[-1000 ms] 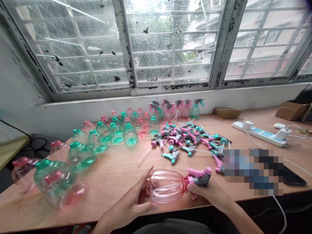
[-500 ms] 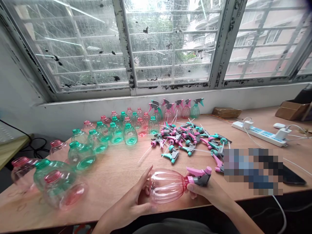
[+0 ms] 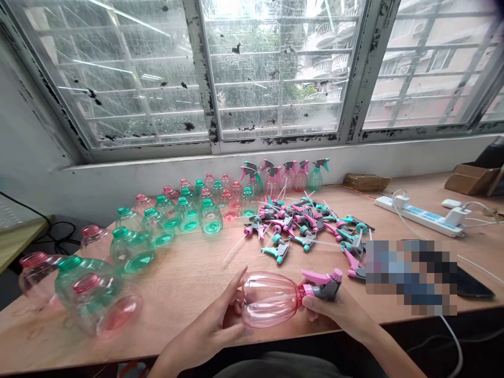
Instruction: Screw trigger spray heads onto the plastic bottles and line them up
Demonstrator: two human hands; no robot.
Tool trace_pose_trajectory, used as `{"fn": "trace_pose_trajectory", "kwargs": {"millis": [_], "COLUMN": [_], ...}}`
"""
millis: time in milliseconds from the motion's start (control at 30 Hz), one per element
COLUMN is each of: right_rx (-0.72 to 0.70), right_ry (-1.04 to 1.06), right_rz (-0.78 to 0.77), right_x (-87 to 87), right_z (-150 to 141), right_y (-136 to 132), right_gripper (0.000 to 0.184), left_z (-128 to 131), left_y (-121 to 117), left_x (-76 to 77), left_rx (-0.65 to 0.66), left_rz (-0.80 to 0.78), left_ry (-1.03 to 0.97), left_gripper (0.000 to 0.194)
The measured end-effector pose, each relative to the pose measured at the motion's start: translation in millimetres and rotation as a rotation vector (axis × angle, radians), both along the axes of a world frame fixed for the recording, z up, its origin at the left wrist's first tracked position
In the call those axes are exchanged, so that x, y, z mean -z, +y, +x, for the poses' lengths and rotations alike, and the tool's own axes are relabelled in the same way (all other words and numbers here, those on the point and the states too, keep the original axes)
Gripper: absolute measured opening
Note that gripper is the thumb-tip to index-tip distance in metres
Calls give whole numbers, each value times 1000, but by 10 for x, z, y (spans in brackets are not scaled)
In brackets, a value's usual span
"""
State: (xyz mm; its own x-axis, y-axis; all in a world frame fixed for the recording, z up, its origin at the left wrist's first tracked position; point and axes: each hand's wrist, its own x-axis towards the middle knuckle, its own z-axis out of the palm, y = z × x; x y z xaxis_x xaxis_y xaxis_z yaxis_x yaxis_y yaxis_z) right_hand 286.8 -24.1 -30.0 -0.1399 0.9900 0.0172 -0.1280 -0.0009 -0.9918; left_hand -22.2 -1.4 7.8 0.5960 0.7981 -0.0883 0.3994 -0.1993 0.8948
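A clear pink spray bottle (image 3: 270, 300) lies on its side between my hands, above the table's front edge. Its pink and grey trigger head (image 3: 325, 286) sits at the neck and points right. My left hand (image 3: 224, 317) is closed around the bottle's base, thumb below and fingers behind it. With thumb and fingers, my right hand (image 3: 331, 310) grips the neck and collar; some fingertips are hidden behind. Just beyond is a heap of loose pink, teal and grey trigger heads (image 3: 293, 220) with thin white tubes.
Several open pink and green bottles (image 3: 132, 252) stand along the left. Against the wall are several bottles with trigger heads fitted (image 3: 287, 181). To the right lie a white power strip (image 3: 419, 216), a dark flat device (image 3: 474, 283), a brown package (image 3: 366, 182) and a cardboard box (image 3: 472, 176).
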Motion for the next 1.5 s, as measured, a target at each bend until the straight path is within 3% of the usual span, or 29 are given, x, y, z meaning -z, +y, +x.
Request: {"fn": "trace_pose_trajectory", "kwargs": {"millis": [100, 300, 533, 1000, 1400, 1500], "right_rx": [-1, -10, -14, -25, -18, -24], "right_ry": [5, -33, -27, -96, -52, -43], "right_rz": [2, 20, 4, 25, 34, 33], "right_x": [-5, 7, 28, 17, 0, -17], "right_z": [-1, 10, 18, 34, 15, 10], "right_y": [-3, 1, 8, 18, 9, 6], "right_gripper": [42, 40, 43, 38, 42, 40], "left_z": [8, 7, -12, -16, -25, -10], "left_y": [2, 11, 0, -1, 31, 14], "left_x": [11, 2, -56, -17, 71, 40], "left_rx": [13, 2, 28, -3, 41, 28], "left_rz": [2, -58, -34, 40, 34, 24], "left_ry": [-8, -15, 14, 66, -39, -25], "left_gripper": [92, 106, 90, 100, 87, 92]}}
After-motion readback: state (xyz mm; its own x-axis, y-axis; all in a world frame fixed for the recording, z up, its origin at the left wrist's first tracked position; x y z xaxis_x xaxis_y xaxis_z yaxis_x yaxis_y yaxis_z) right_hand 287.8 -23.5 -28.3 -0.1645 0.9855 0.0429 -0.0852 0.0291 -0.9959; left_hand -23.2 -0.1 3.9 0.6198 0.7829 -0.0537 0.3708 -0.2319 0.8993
